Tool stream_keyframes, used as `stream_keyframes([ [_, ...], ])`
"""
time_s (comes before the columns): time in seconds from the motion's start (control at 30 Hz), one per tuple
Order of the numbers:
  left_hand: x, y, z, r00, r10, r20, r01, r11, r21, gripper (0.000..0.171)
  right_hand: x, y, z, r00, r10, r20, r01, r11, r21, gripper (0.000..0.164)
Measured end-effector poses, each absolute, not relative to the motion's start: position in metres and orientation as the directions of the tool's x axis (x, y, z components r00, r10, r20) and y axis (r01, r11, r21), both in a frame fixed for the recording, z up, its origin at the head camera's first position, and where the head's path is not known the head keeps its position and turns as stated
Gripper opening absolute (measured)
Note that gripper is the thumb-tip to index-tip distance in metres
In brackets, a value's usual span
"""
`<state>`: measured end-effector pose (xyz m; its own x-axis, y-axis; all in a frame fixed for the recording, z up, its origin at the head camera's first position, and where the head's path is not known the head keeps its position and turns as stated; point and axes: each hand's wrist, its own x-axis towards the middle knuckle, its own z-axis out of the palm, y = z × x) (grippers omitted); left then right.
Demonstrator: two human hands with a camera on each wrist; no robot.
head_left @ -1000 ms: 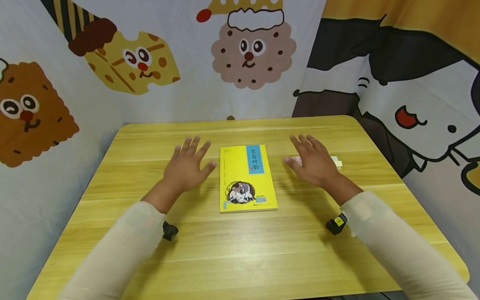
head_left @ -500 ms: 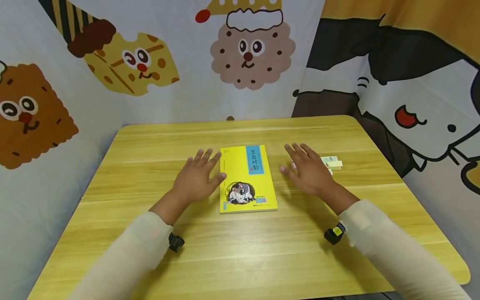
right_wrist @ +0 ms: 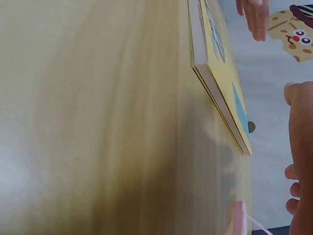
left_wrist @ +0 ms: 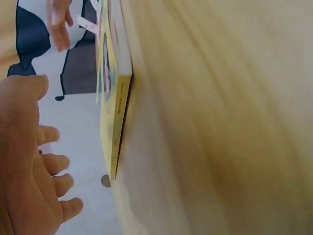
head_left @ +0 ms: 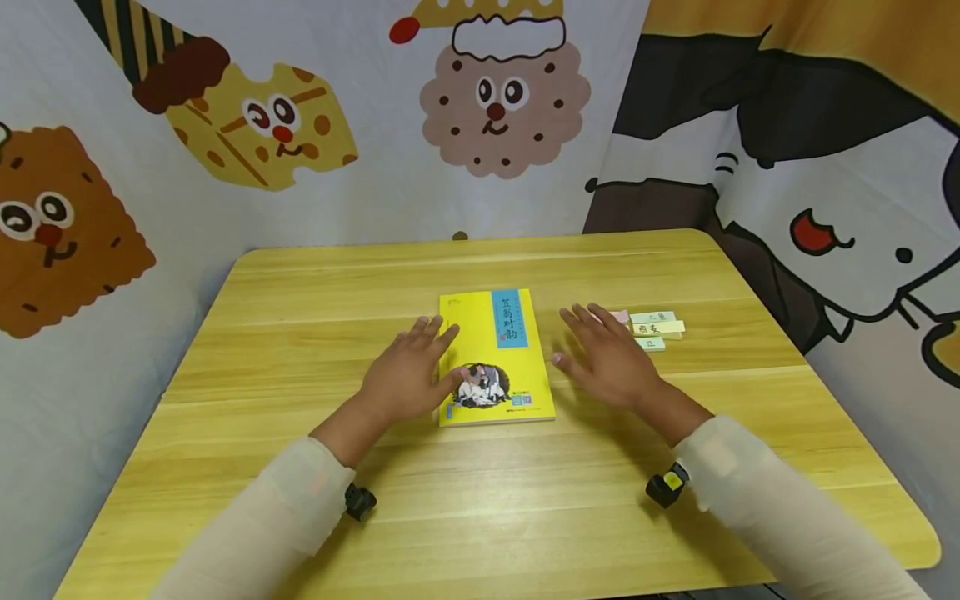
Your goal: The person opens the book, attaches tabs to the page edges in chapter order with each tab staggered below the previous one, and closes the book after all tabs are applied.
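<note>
A yellow paperback book (head_left: 495,350) with a blue title panel lies flat on the wooden table. My left hand (head_left: 405,371) hovers over the book's left edge, fingers spread and holding nothing. In the left wrist view a gap shows between that hand (left_wrist: 24,161) and the book (left_wrist: 110,98). To the right of the book my right hand (head_left: 609,358) is held above the table, its fingers extended. Behind it lie several small paper sticky tabs (head_left: 660,327), pink, green and yellow, some with handwriting; the hand partly hides them. The right wrist view shows the book's spine side (right_wrist: 220,88).
The wooden table (head_left: 480,517) has rounded corners. A cartoon-printed curtain (head_left: 390,200) hangs behind it and along both sides. Each wrist carries a small black camera (head_left: 360,502) below the pale sleeve.
Both hands have come nearer to me. The left has also moved right until it overlaps the book's edge; the right has shifted slightly left, uncovering more of the sticky tabs.
</note>
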<state>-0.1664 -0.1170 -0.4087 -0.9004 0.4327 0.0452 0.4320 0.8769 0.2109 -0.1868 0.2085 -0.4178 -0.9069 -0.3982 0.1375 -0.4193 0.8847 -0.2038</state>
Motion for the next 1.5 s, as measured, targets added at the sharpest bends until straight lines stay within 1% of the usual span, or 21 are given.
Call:
stream_keyframes([
  [0.13,-0.161,-0.111,-0.411,-0.902,0.432,0.017,0.423,0.874,0.237,0.069,-0.182,0.205,-0.424,-0.904,-0.411,0.12,-0.427,0.88,-0.207,0.072],
  [0.3,-0.155,-0.104,-0.414,-0.887,0.461,-0.022,0.445,0.868,0.22,0.06,-0.176,0.199,-0.432,-0.905,-0.417,0.085,-0.425,0.884,-0.191,0.077],
  [0.4,-0.151,-0.101,-0.415,-0.867,0.499,-0.007,0.484,0.844,0.231,0.052,-0.172,0.197,-0.436,-0.9,-0.429,0.079,-0.436,0.88,-0.189,0.078],
  [0.5,-0.149,-0.1,-0.417,-0.841,0.54,0.032,0.53,0.812,0.244,0.044,-0.169,0.194,-0.439,-0.894,-0.443,0.072,-0.448,0.873,-0.193,0.078],
  [0.6,-0.147,-0.099,-0.42,-0.823,0.564,0.059,0.561,0.795,0.232,0.041,-0.166,0.191,-0.441,-0.888,-0.455,0.062,-0.458,0.867,-0.197,0.079],
  [0.83,-0.147,-0.099,-0.423,-0.822,0.568,0.038,0.562,0.799,0.212,0.044,-0.16,0.186,-0.446,-0.881,-0.47,0.055,-0.47,0.854,-0.221,0.079],
  [1.13,-0.147,-0.098,-0.425,-0.823,0.568,0.02,0.558,0.801,0.215,0.046,-0.159,0.182,-0.446,-0.879,-0.471,0.078,-0.476,0.854,-0.212,0.078],
  [1.4,-0.147,-0.095,-0.421,-0.827,0.562,0.028,0.554,0.804,0.213,0.052,-0.156,0.172,-0.431,-0.887,-0.427,0.177,-0.462,0.841,-0.282,0.071],
  [1.5,-0.147,-0.094,-0.418,-0.817,0.573,0.066,0.571,0.789,0.225,0.053,-0.154,0.168,-0.425,-0.884,-0.412,0.222,-0.465,0.826,-0.319,0.069],
])
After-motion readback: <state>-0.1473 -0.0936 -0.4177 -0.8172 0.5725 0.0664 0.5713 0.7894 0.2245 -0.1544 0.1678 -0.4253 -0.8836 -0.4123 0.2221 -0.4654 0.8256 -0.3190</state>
